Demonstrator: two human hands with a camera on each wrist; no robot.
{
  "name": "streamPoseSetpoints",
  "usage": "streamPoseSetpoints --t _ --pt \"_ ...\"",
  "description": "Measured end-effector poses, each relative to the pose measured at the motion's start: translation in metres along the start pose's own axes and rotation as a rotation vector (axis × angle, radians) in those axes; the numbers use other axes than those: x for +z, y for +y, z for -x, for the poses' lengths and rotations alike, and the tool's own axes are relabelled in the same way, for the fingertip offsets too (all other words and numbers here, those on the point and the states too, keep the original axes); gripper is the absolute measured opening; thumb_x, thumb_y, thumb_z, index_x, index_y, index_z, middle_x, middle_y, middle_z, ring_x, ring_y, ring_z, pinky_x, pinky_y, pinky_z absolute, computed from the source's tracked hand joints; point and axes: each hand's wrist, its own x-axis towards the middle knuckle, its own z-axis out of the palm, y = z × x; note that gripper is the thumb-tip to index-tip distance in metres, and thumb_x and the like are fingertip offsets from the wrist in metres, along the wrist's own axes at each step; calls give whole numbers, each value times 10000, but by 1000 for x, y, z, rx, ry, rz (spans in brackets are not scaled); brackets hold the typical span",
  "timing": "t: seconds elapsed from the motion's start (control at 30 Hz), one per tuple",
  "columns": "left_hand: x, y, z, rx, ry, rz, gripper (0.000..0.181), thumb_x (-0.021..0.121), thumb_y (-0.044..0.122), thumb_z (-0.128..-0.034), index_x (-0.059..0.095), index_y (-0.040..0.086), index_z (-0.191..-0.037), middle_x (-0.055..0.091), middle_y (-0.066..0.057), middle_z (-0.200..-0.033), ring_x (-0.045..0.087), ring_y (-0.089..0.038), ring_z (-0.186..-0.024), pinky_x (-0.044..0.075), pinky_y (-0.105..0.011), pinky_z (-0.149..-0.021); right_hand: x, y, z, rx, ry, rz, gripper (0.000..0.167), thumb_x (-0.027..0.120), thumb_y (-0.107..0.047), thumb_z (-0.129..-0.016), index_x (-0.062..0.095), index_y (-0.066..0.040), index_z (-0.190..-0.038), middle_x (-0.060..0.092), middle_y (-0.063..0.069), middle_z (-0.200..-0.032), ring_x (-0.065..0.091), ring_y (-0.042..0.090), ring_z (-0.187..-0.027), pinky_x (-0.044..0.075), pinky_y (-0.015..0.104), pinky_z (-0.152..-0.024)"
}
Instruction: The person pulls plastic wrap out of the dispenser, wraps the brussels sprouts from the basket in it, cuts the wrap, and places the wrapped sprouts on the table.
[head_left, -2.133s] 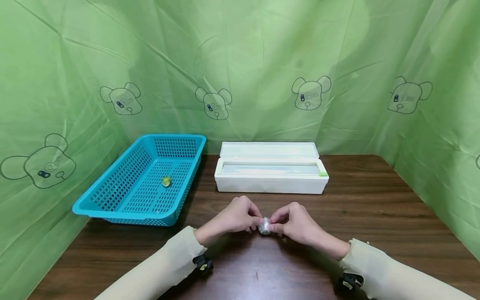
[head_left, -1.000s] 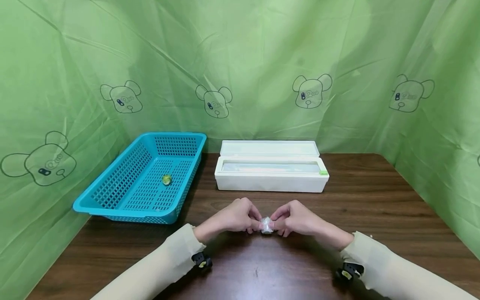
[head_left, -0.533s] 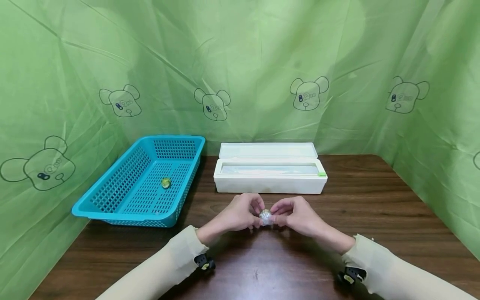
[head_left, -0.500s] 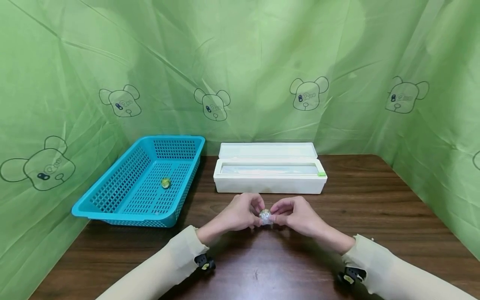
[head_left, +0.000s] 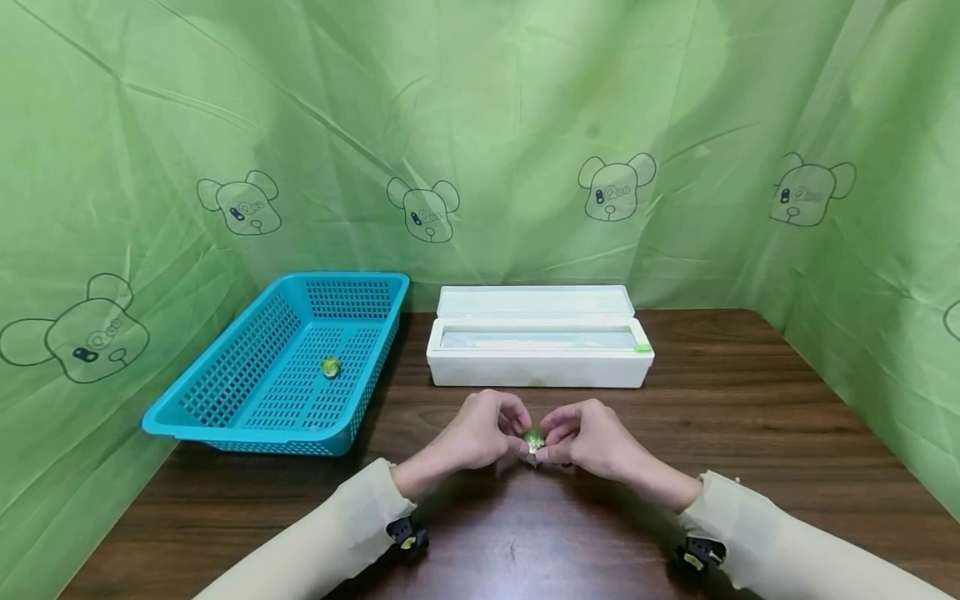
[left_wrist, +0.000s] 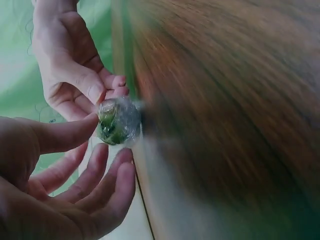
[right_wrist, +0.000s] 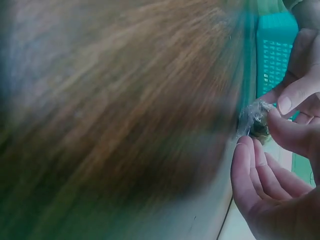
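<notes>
A small round green Brussels sprout [head_left: 533, 442] wrapped in clear cling film is between both hands, low over the middle of the table. My left hand [head_left: 480, 431] pinches it from the left, and my right hand [head_left: 596, 437] pinches it from the right. Up close in the left wrist view, film covers one side of the sprout [left_wrist: 114, 122], with the left thumb against it. Loose, crinkled film shows around the sprout [right_wrist: 259, 131] in the right wrist view. Fingertips hide part of it.
A blue plastic basket [head_left: 258, 432] stands at the left, holding another small yellow-green sprout [head_left: 331, 367]. Behind the hands is a white cling film dispenser [head_left: 540, 369] with its lid [head_left: 535, 300] raised. Green curtain [head_left: 510, 125] encloses the wooden table [head_left: 750, 392].
The wrapped sprout has turned between the fingers: earlier its silvery film side faced up, and now its green side shows. Both hands stay in nearly the same place.
</notes>
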Motion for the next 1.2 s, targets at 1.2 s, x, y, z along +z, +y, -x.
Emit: streamPoseSetpoints --t 1.2 --pt "-4 -13 -3 33 -73 -76 203 958 42 -751 797 76 -870 746 32 -775 682 -77 -689 550 -230 -632 5 4 -3 -94 -38 74 291 940 -133 -790 838 -61 -1053 778 -28 -825 616 103 -649 482 243 -541"
